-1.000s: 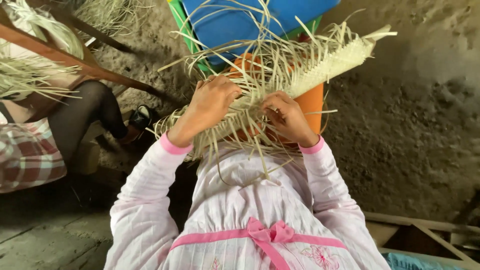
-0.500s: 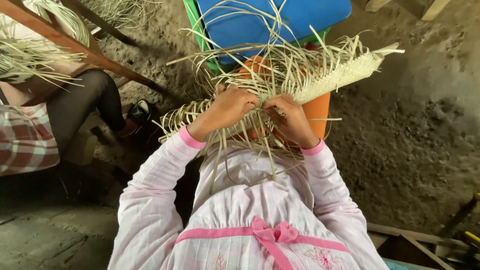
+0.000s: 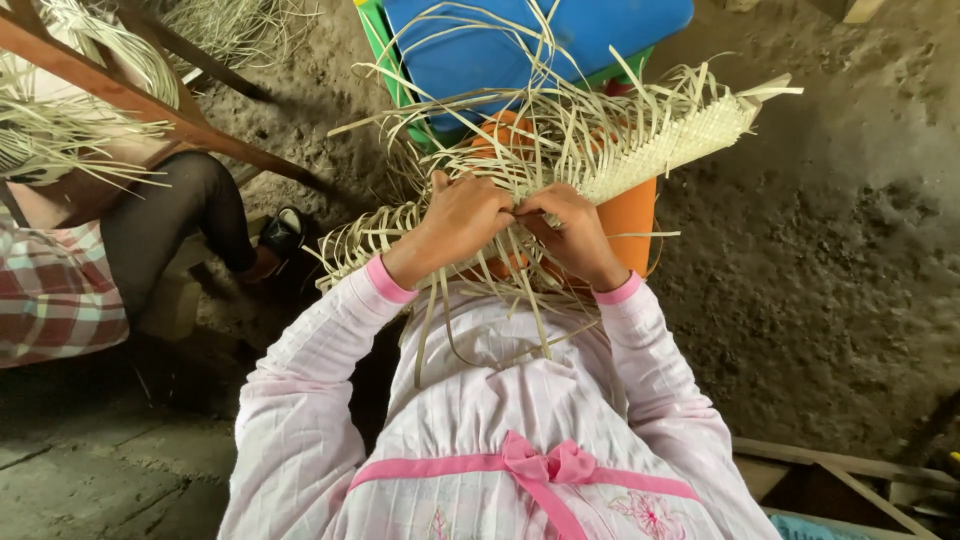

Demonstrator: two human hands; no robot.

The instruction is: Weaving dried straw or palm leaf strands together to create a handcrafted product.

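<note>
A pale woven straw band [image 3: 668,145] runs from the upper right down toward my hands, with many loose strips [image 3: 470,120] fanning out around it. My left hand [image 3: 462,218] pinches strips at the band's unfinished end. Touching it from the right, my right hand [image 3: 572,232] grips neighbouring strips at the same spot. Both hands sit above my lap, in pink striped sleeves. More loose strips [image 3: 380,240] trail to the left and hang down over my dress.
A blue and green plastic stool [image 3: 530,45] and an orange object [image 3: 632,215] stand behind the weaving. Another person's leg in black with a dark shoe [image 3: 280,232] is at left, under a wooden beam [image 3: 150,110] draped with straw bundles [image 3: 60,140]. Rough dirt floor lies at right.
My hands have drawn together at the end of the band, the left one moving right to meet the other. The view has shifted slightly.
</note>
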